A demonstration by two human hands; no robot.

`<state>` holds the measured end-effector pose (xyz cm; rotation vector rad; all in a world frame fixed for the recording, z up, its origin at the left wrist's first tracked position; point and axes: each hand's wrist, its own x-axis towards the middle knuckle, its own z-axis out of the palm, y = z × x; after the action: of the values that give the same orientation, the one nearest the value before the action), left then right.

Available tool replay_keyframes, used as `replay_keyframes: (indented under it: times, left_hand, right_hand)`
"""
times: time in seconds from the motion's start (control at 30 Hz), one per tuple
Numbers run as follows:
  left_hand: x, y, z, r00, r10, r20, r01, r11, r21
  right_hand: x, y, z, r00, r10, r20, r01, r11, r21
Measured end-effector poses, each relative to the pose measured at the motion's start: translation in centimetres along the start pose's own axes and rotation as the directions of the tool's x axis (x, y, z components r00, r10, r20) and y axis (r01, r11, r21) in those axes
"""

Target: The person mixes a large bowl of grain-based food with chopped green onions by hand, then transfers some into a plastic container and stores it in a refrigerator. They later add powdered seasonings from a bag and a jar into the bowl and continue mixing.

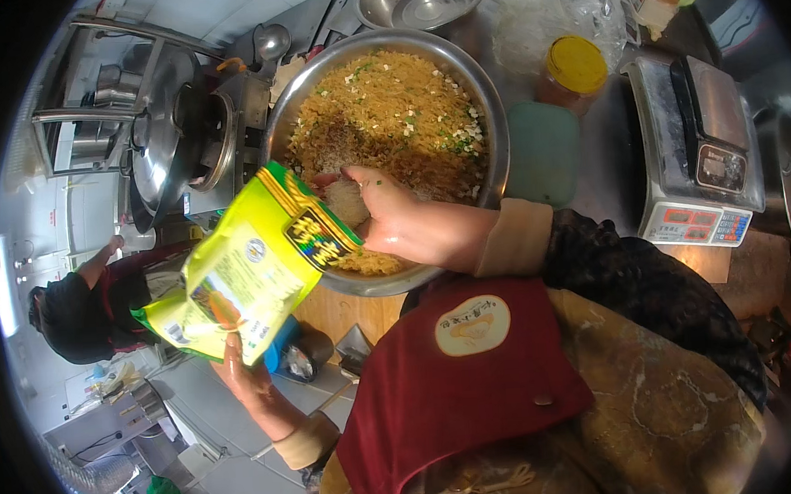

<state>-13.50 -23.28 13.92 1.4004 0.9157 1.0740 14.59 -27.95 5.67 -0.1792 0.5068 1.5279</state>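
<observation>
My left hand (244, 378) grips the lower end of a yellow-green seasoning bag (248, 276), which is tilted with its upper end by my other palm. My right hand (376, 211) is cupped palm up under that end, with pale granules (345, 202) in it; some fingers are hidden by the bag. Both are over the near left part of a large steel basin (497, 139). It holds yellow shredded or grain-like food (386, 98) with white cubes and chopped green bits. Brown and pale seasoning lies on the food near my right hand.
An empty steel bowl (421, 4), a yellow-lidded jar (576, 66), a green-blue plastic lid or box (542, 150) and scales (696, 218) stand around the basin. A wok (158, 139) is at left. Another person (73, 314) works beyond the left side.
</observation>
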Motion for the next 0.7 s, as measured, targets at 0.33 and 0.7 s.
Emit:
replay_keyframes:
  times: [0.33,0.7]
  left_hand:
    - [-4.9,-11.5,1.9,0.895,-0.437,-0.089,0.306,0.746,-0.592]
    - [-4.5,-13.7,6.8,0.884,-0.428,0.191,0.362,0.366,-0.858]
  right_hand:
    - [-2.9,1.3,4.1,0.976,0.012,0.218,0.003,0.998,-0.068]
    - [-3.8,3.2,8.7,0.952,0.05,0.303,-0.027,0.996,-0.08]
